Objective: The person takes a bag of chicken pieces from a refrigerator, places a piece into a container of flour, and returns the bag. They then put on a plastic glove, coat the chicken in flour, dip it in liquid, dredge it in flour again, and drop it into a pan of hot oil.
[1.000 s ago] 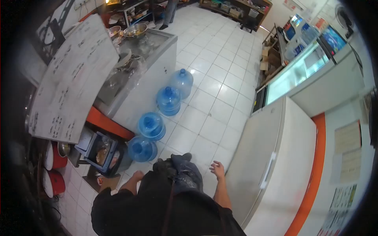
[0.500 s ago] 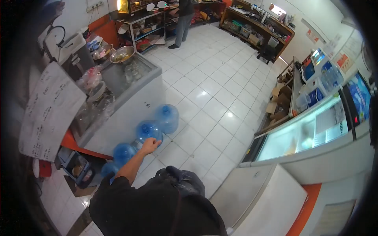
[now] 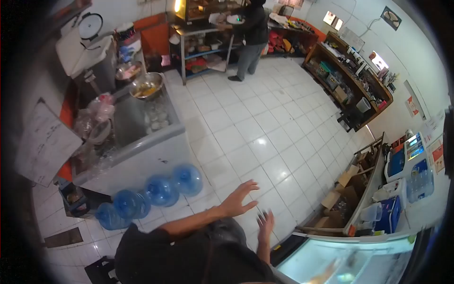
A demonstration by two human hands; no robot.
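Note:
My left hand (image 3: pixel 240 199) is stretched out over the tiled floor in front of me, fingers apart, holding nothing. Just right of it and lower, my right hand (image 3: pixel 266 225) is raised with its fingers spread, somewhat smeared by motion, and also empty. Several blue water jugs stand in a row to the left of my hands, beside the chest freezer (image 3: pixel 137 156). The farthest water jug (image 3: pixel 187 180) is the one nearest my left hand. A dark, shiny shape (image 3: pixel 229 232), perhaps a plastic bag, is against my front, partly behind my left forearm.
Metal bowls (image 3: pixel 147 86) and plastic bags (image 3: pixel 101 108) lie on the freezer. At the back, a person (image 3: pixel 253 38) in dark clothes stands by a shelf, holding something white. Cardboard boxes (image 3: pixel 333 199) sit under the right-hand counter. A lit display fridge (image 3: pixel 350 260) is at the lower right.
My left hand has come away from the water jug it was at and moved right, opening. My right hand has come into view. The view has tilted up.

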